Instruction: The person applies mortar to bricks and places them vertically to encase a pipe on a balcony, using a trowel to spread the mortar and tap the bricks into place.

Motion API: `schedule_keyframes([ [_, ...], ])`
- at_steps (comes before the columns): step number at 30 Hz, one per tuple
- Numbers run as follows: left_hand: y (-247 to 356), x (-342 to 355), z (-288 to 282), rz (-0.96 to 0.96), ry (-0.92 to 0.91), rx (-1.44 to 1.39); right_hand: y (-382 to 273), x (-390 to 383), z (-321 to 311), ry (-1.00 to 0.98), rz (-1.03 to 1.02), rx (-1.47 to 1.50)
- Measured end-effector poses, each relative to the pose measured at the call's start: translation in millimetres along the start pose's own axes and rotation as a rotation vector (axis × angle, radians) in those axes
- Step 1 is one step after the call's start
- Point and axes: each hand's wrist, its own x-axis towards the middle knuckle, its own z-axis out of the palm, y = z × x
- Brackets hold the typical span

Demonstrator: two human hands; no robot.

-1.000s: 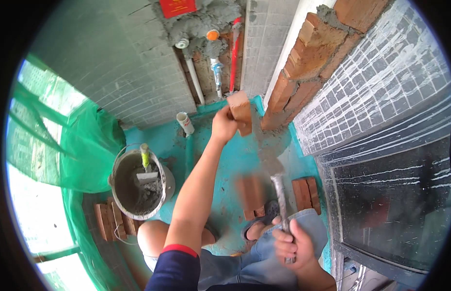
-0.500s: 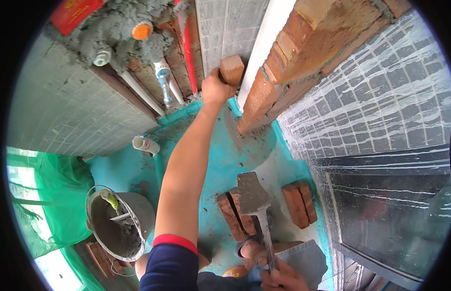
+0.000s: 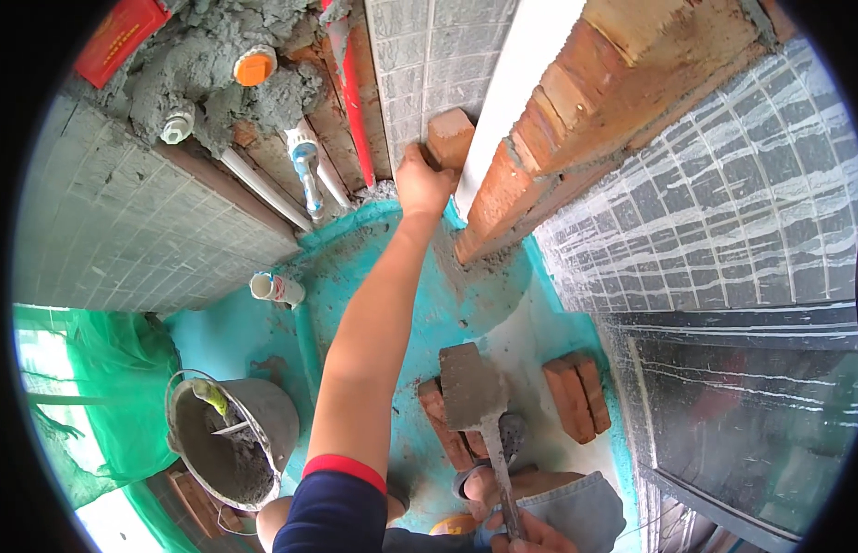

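My left hand [image 3: 423,182] reaches far forward and is closed round a reddish brick [image 3: 451,140]. That brick is in the corner between the grey tiled wall and a white upright pipe [image 3: 508,111]. Low at the front, my right hand [image 3: 532,535] grips the handle of a trowel [image 3: 475,387]. Grey mortar coats the trowel's blade and shank. The blade hangs over a pair of bricks [image 3: 436,419] on the floor and hides part of them. The underside of the held brick is out of sight.
A bucket [image 3: 286,415] of mortar with a green-handled tool stands at the left. Two bricks [image 3: 576,396] lie right of the trowel. A brick column [image 3: 502,198] rises beside the white pipe. A red pipe [image 3: 357,111] and a short white pipe stub [image 3: 279,288] stand left of my arm.
The whole view has shifted slightly. My left hand still holds the brick in the corner. The trowel has moved a little left and nearer, covering more of the bricks below it.
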Motion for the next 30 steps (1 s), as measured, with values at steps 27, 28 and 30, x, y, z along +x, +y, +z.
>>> schedule_keyframes([
  [27,16,45,-55,-0.411,-0.804,-0.342,27,-27,-41,0.104,-0.036,-0.105],
  [28,18,46,-56,-0.448,-0.813,-0.373,25,-27,-41,0.089,-0.017,-0.1],
  [30,32,42,-58,-0.428,-0.856,-0.367,20,-26,-39,0.094,-0.016,-0.089],
])
